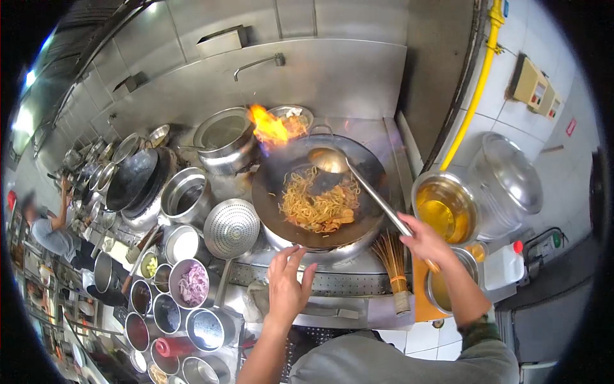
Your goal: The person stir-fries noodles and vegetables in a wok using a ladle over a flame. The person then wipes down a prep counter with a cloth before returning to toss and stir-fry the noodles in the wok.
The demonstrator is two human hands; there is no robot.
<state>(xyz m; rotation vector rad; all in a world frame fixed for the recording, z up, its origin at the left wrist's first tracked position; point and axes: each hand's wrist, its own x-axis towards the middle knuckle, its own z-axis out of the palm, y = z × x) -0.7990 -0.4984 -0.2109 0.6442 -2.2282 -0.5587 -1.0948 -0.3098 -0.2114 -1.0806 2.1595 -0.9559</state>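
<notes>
A black wok point(268, 192) sits on the burner with yellow noodles point(318, 203) and bits of topping in it. Flames point(272, 127) rise at its far rim. My right hand point(425, 242) grips the long handle of a steel ladle point(329, 160), whose bowl hangs over the noodles near the far side of the wok. My left hand point(288, 285) hovers with fingers spread just in front of the wok's near rim, holding nothing.
Left of the wok lie a perforated skimmer point(231, 228), steel pots point(187, 195) and several small bowls of ingredients point(190, 283). A pot of oil point(444, 208) and a lidded pot point(508, 179) stand right. A bamboo brush point(393, 265) leans at the stove front. A person point(54, 230) works far left.
</notes>
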